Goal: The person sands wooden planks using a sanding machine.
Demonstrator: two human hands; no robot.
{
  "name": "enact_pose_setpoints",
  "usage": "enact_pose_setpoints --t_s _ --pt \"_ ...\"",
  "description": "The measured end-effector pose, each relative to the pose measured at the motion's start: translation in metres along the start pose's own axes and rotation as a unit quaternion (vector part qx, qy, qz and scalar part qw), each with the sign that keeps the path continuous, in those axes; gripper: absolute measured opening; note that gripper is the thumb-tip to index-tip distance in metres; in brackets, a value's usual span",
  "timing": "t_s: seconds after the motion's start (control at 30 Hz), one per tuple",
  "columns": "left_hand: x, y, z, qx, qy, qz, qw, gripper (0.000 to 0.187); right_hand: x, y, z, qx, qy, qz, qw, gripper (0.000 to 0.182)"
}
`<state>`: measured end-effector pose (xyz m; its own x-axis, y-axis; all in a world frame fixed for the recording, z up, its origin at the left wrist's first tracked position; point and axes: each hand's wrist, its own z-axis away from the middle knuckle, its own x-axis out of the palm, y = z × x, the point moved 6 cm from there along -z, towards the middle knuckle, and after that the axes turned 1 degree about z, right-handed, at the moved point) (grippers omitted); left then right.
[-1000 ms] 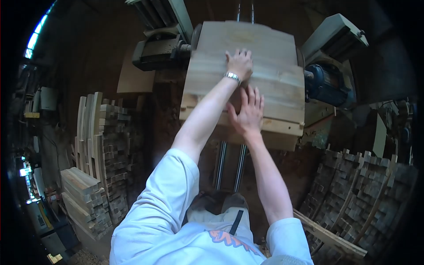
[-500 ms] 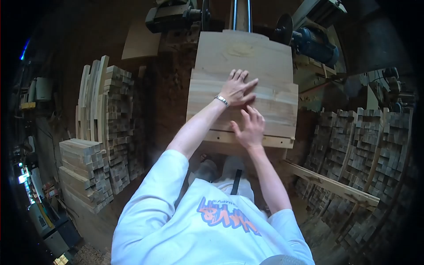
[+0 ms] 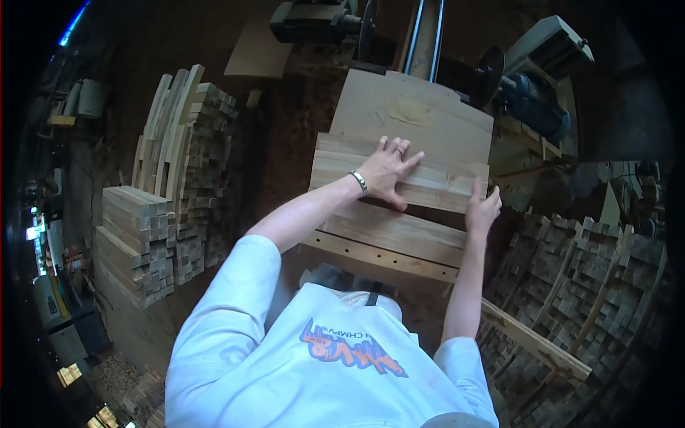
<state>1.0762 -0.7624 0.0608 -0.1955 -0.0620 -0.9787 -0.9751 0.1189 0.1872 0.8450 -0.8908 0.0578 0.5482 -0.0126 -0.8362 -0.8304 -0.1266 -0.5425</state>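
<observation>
My left hand [image 3: 389,173] lies spread on a pale wooden board [image 3: 446,175], its thumb at the near edge. My right hand [image 3: 483,208] grips this board's right end, the thumb on top and the fingers around the end. A second board [image 3: 421,230] lies nearer to me, and a dark wedge-shaped gap between the two widens toward the right. Both rest on a flat wooden platform [image 3: 364,93] that has sawdust [image 3: 409,112] on its far part. A strip with several holes [image 3: 371,255] runs along the platform's near edge.
Motors with round blades stand beyond the platform, one at left [image 3: 314,25] and one at right [image 3: 535,103]. Two metal rails [image 3: 424,43] run away between them. Stacked wood pieces stand at left [image 3: 135,228] and right [image 3: 549,264]. A loose plank [image 3: 535,339] slants at lower right.
My right hand has moved from the near boards to the right end. A gap has opened between the boards, and more of the platform's far part shows. The view has shifted.
</observation>
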Motion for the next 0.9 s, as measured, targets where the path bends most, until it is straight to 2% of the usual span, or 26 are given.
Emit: enact_pose_setpoints --t_s 0.03,0.07,0.1,0.13,0.2,0.27,0.33,0.37,0.43,0.47,0.5,0.53,0.6,0.63,0.67,0.7,0.73,0.8,0.87,0.9 --pt "0.000 0.002 0.000 0.033 0.010 -0.007 0.999 0.117 -0.018 -0.029 0.034 -0.116 0.093 0.079 0.986 0.064" --pt "-0.005 0.001 -0.004 0.018 0.008 -0.016 1.000 0.117 -0.016 -0.042 0.061 -0.177 0.032 0.015 0.984 0.063" --pt "-0.006 0.003 -0.010 0.016 -0.050 0.040 0.998 0.120 -0.014 -0.056 0.089 -0.244 -0.036 -0.055 0.968 0.064" --pt "-0.007 -0.001 -0.014 0.004 -0.103 0.094 0.990 0.123 0.000 -0.063 0.119 -0.258 -0.202 -0.125 0.937 0.065" --pt "-0.001 -0.004 -0.021 -0.002 -0.125 0.110 0.986 0.128 0.003 -0.082 0.160 -0.373 -0.224 -0.008 0.900 0.067" --pt "0.007 -0.008 -0.026 0.001 -0.132 0.103 0.986 0.128 0.017 -0.067 0.169 -0.420 -0.193 0.045 0.886 0.070" --pt "0.027 -0.022 -0.034 -0.011 -0.175 0.135 0.975 0.124 0.035 -0.048 0.165 -0.399 -0.239 0.117 0.877 0.074" --pt "0.017 -0.033 -0.026 -0.031 -0.162 0.128 0.978 0.124 0.030 -0.055 0.166 -0.449 -0.203 0.091 0.866 0.082" --pt "0.013 -0.035 -0.008 -0.095 -0.269 0.292 0.913 0.121 0.026 -0.059 0.160 -0.456 -0.227 0.111 0.854 0.088" --pt "0.016 -0.039 0.011 -0.108 -0.285 0.415 0.857 0.115 0.026 -0.060 0.156 -0.444 -0.254 0.135 0.849 0.094" --pt "0.019 -0.041 0.034 -0.141 -0.278 0.497 0.809 0.109 0.028 -0.059 0.151 -0.469 -0.233 0.129 0.842 0.103" --pt "-0.009 -0.035 0.068 -0.149 -0.281 0.582 0.748 0.103 0.028 -0.063 0.144 -0.485 -0.232 0.128 0.833 0.103" --pt "-0.015 -0.040 0.132 -0.156 -0.198 0.587 0.770 0.099 0.039 -0.066 0.130 -0.456 -0.330 0.157 0.812 0.102" --pt "-0.017 -0.039 0.170 -0.180 -0.173 0.614 0.749 0.098 0.042 -0.071 0.127 -0.466 -0.330 0.141 0.809 0.102" --pt "-0.059 -0.023 0.212 -0.209 -0.166 0.699 0.664 0.099 0.041 -0.081 0.125 -0.480 -0.325 0.141 0.802 0.102" --pt "-0.038 -0.031 0.253 -0.253 -0.115 0.666 0.693 0.110 0.043 -0.089 0.124 -0.475 -0.363 0.159 0.786 0.102" --pt "-0.060 -0.022 0.291 -0.279 -0.082 0.672 0.682 0.112 0.046 -0.094 0.124 -0.468 -0.400 0.178 0.768 0.103" --pt "-0.097 -0.004 0.363 -0.328 -0.010 0.628 0.706 0.116 0.054 -0.092 0.118 -0.477 -0.410 0.173 0.758 0.100" --pt "-0.110 0.016 0.430 -0.362 0.031 0.597 0.715 0.120 0.064 -0.089 0.117 -0.328 -0.486 0.042 0.809 0.093" --pt "-0.115 0.024 0.464 -0.393 0.095 0.587 0.702 0.115 0.064 -0.105 0.126 -0.341 -0.484 0.048 0.804 0.093"
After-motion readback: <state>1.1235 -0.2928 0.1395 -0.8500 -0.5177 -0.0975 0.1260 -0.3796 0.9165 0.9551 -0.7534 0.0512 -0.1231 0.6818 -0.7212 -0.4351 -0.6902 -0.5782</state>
